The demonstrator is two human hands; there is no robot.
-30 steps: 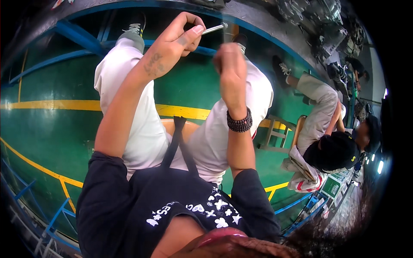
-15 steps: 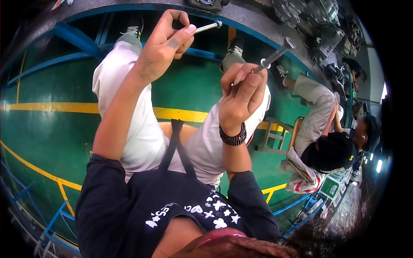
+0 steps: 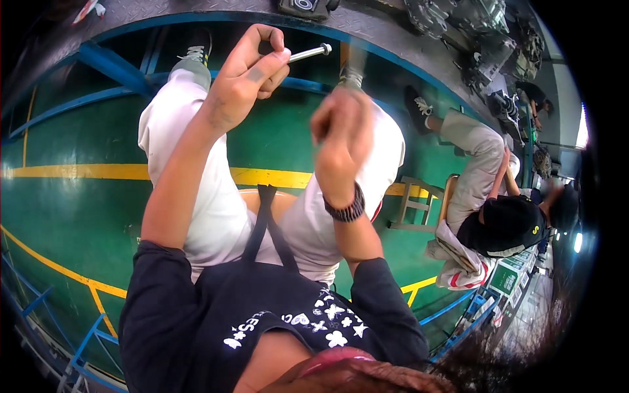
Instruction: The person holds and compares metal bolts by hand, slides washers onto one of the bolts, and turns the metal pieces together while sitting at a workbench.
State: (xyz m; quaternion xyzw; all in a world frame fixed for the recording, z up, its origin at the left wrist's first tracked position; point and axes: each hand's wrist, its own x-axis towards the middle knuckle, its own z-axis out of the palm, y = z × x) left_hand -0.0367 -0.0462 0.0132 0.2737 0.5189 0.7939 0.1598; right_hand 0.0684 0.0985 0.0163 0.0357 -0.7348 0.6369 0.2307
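My left hand (image 3: 246, 75) is raised near the bench edge, thumb and fingers closed on the end of a silvery bolt (image 3: 306, 54). Its shank points right, with the flanged head at the free end. Lower and to the right, my right hand (image 3: 344, 131) is smeared by motion, its fingers bunched together. Above those fingers a grey streak (image 3: 354, 60) stands upright, the blurred bolt held in them. The washer seen on it before cannot be made out now.
Along the top runs a metal bench (image 3: 380, 33) with a blue edge. Metal machine parts (image 3: 481, 46) crowd its right side, and a black object (image 3: 304, 6) lies at its back. Another person (image 3: 498, 216) sits on the right beside a stool (image 3: 416, 203).
My right hand has swung left and tipped its bolt more upright, closer to the left hand's bolt. My left hand has shifted slightly down and left, still gripping its bolt.
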